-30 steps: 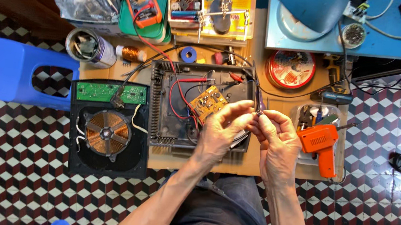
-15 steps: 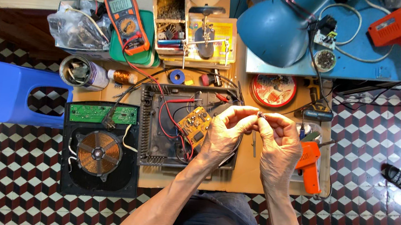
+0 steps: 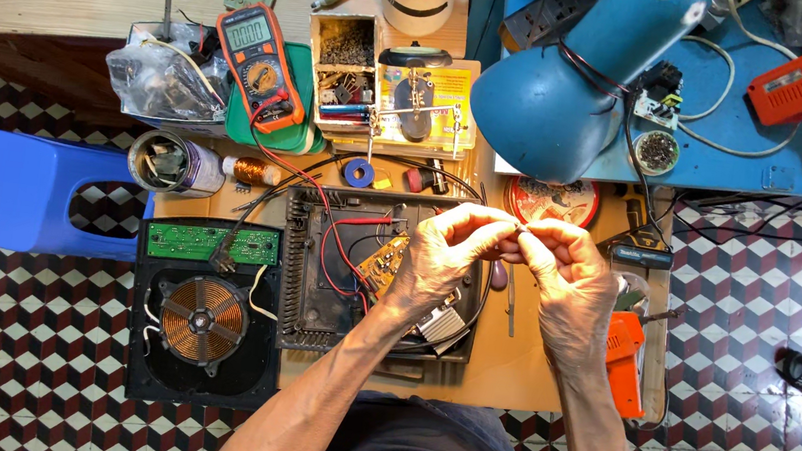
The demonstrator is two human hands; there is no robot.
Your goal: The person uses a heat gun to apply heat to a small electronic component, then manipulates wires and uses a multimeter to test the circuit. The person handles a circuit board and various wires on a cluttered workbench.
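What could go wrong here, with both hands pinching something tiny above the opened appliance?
The pinched item is too small to identify; if the left hand or right hand slips, it would probably fall into the open black housing among the red wires and be hard to find. The forearms also hang low over the circuit board and could snag a lead.

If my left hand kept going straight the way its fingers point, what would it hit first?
Your left hand points right, fingertips pinched against the right hand, so it meets that hand's fingers at once. What they pinch is too small to tell.
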